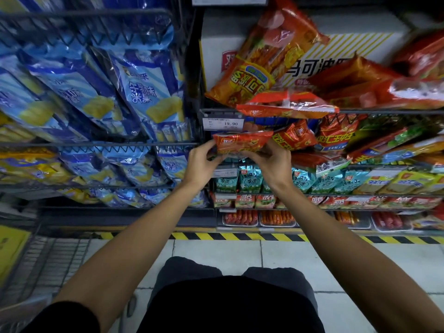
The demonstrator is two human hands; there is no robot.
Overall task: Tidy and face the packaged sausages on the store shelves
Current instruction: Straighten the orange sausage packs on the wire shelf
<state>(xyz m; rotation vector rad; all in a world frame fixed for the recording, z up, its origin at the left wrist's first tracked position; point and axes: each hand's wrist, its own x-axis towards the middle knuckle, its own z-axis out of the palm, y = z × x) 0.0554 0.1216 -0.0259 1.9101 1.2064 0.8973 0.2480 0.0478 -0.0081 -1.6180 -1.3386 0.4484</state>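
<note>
I have the red sausage pack [242, 142] between both grips: left hand [201, 162] pinches its left end, right hand [271, 162] curls round its right underside, just before the wire shelf [384, 111].

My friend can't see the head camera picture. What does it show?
Two hands, left hand and right hand, hold a red sausage packet in front of wire store shelves crowded with red and orange sausage packs. Blue snack bags fill the racks to the left.
</note>
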